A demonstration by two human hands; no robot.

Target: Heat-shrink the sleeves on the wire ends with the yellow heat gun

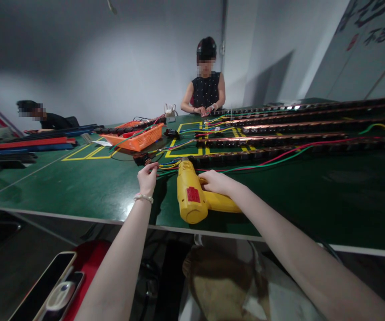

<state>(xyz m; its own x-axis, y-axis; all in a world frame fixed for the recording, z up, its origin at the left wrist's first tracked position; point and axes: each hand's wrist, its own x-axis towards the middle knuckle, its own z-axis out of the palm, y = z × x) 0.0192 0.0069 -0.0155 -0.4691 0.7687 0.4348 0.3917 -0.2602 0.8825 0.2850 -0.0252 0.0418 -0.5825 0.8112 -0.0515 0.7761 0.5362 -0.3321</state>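
Note:
My right hand (214, 182) is closed round the handle of a yellow heat gun (192, 196) that lies on the green table (78, 187), nozzle pointing away from me. My left hand (147, 177) pinches a bundle of coloured wires (165, 166) just left of the gun's nozzle; a bead bracelet sits on that wrist. The wires run right into long black power strips (279, 151) laid in rows across the table.
An orange tray (138, 138) with wires stands at the back left, beside yellow floor-tape rectangles. A person in a dark top (206, 91) works at the far edge; another person (45, 118) sits at the left. Two phones (50, 287) rest on a red stool below.

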